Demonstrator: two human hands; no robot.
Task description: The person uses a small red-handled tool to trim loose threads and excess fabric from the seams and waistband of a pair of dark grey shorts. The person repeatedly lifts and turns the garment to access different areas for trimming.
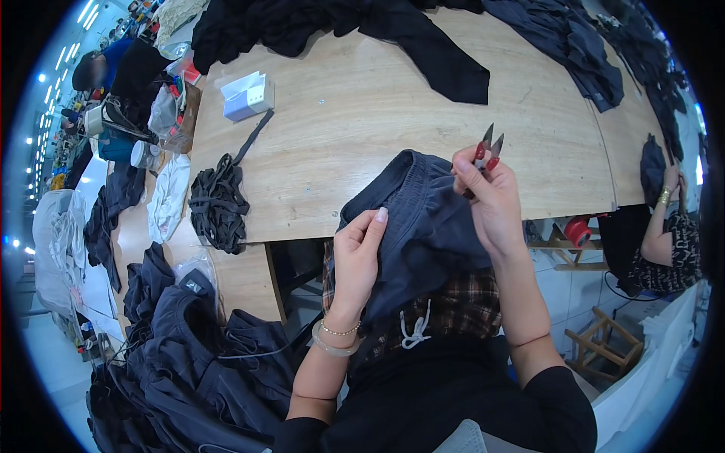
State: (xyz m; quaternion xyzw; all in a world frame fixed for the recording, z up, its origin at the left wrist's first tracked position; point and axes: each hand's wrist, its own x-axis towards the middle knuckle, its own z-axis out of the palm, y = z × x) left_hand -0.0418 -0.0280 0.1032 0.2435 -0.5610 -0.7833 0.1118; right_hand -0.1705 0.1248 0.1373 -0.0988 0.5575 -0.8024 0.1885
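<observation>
A dark navy garment (423,226) with a gathered elastic waistband (389,189) lies over my lap and the table's near edge. My left hand (359,257) is closed on the near left part of the waistband, its thumb on top. At the far right of the garment, my right hand (487,196) grips a pair of thread snips (488,136), their two dark pointed blades apart and aimed away from me. Red parts show where the fingers meet the snips. The fingers of my right hand also lie against the cloth; whether they pinch it I cannot tell.
Coiled dark strips (219,204) and a tissue box (249,98) are on the wooden table (340,98). Black cloth (438,53) lies along its far edge. More dark garments (189,355) pile up at left. A co-worker (664,241) sits at right near a wooden stool (604,343).
</observation>
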